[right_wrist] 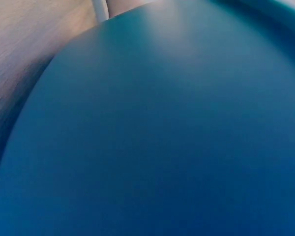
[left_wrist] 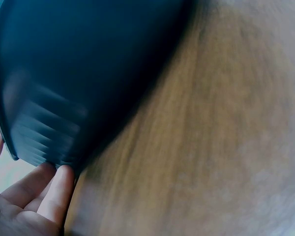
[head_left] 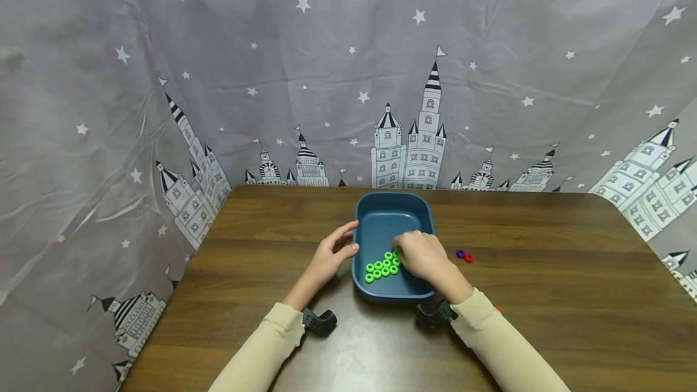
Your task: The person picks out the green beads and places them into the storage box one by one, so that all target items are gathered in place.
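A dark blue rectangular tray (head_left: pixel 388 305) stands on the wooden table. Small bright green rings (head_left: pixel 385 271) lie grouped in its near part. My left hand (head_left: pixel 331 254) is at the tray's left side, thumb and fingers spread apart. In the left wrist view, fingertips (left_wrist: pixel 62 179) of that hand touch the tray's outer wall (left_wrist: pixel 88 73). My right hand (head_left: pixel 425 257) reaches into the tray, its fingers bent down beside the rings. Its fingertips are hidden, so whether they pinch a ring cannot be seen. The tray's wall (right_wrist: pixel 152 128) fills most of the right wrist view.
Right of the tray, a purple ring (head_left: pixel 460 253) and a red ring (head_left: pixel 469 258) lie on the wooden table (head_left: pixel 572 295). A small orange-red piece (head_left: pixel 498 309) peeks out by the right sleeve. A grey castle-print curtain (head_left: pixel 337 77) hangs behind the table.
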`<state>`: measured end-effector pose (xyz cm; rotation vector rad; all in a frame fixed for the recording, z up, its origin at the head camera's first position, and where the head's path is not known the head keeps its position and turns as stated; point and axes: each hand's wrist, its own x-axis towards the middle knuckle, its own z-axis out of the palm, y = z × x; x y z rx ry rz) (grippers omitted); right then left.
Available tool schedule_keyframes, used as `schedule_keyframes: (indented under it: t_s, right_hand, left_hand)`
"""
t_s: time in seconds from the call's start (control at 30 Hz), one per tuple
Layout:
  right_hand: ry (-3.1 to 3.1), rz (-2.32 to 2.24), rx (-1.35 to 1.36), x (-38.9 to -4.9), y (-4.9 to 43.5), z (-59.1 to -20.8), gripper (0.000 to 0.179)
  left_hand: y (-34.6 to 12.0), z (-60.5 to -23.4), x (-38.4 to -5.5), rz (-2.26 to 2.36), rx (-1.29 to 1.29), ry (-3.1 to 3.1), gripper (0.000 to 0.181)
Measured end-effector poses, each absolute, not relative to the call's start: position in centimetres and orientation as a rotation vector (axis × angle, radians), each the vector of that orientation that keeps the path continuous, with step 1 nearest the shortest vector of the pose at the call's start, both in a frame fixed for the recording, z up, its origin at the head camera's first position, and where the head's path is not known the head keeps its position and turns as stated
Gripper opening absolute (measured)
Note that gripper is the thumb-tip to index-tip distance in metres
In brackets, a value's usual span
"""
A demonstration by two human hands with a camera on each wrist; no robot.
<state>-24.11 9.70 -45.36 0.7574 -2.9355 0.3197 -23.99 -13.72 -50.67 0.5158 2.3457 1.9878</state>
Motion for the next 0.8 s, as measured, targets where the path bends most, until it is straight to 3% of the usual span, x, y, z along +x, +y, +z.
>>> schedule_keyframes:
  t_s: [0.4,0.8]
  right_hand:
    - [-2.906,0.32,0.767,-24.01,9.76,-45.45,0.029]
    - [-2.882,0.366,0.759,-23.91,9.7,-45.34,0.019]
  left_hand:
    - [-13.59,-50.92,-24.12,1.986,0.498,2.353,0.053]
    - [-13.67,-50.87,-24.05,1.965,0.468,2.364,0.054]
